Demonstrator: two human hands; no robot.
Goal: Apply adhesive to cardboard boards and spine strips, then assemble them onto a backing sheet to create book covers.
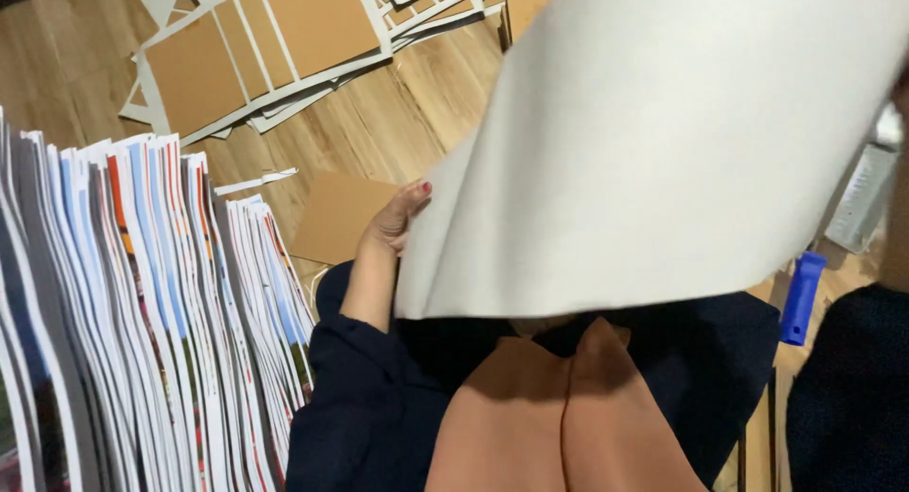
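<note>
mostly big white sheet [663,151] over l. hand [393,222]

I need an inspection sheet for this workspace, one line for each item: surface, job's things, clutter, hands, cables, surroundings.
Surface: wooden floor, light brown planks.
Job's things: large white sheet, curved and lifted, fills the upper right; its back is blank.
Clutter: fanned stacks of printed sheets at left; punched-out brown card frames at top; loose brown card piece; white paper strip; blue tool handle at right.
Hands: left hand grips the sheet's left edge; right hand not clearly seen, at the frame's right edge.
Cables: nothing seen.
Surroundings: dark blue sleeves and orange-brown cloth below; pale printed box at right.
</note>
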